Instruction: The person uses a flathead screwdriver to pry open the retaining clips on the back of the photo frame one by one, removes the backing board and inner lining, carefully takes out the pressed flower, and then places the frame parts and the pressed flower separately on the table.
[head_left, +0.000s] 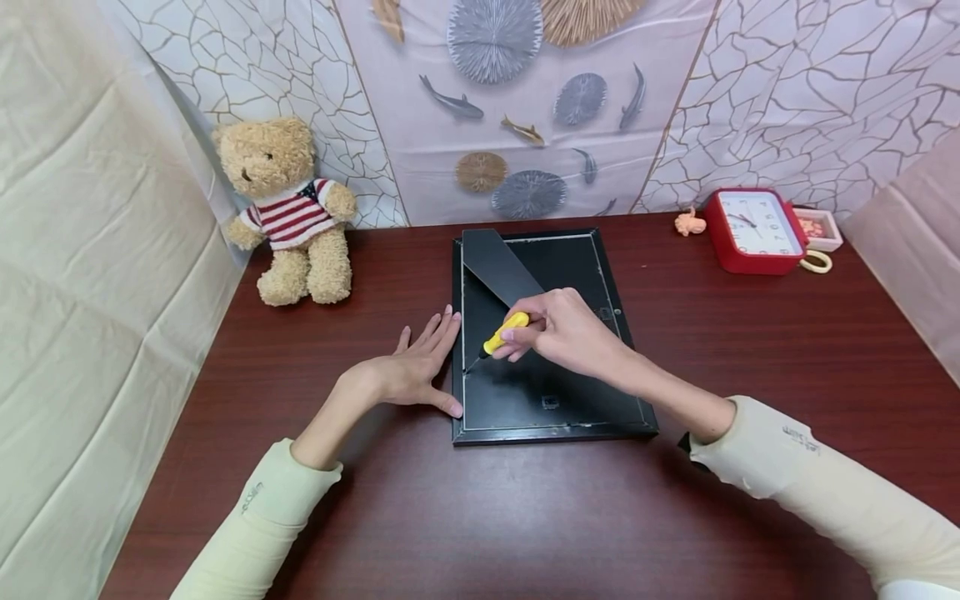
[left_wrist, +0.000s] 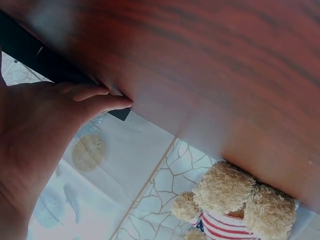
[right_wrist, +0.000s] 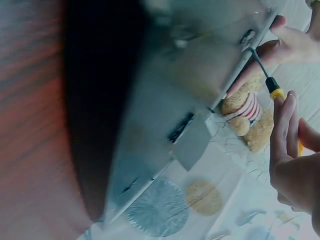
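I have the right grip [head_left: 566, 331] pinching the yellow screwdriver [head_left: 505, 333], tip at the left inner edge of the black frame [head_left: 555, 432] on the tabletop [head_left: 375, 508], the left grip [head_left: 411, 370] spread, holding nothing, touching the frame's left side

The right hand [head_left: 564, 333] hides part of the black stand [head_left: 491, 262]; the left wrist view crops the teddy bear [left_wrist: 230, 194].
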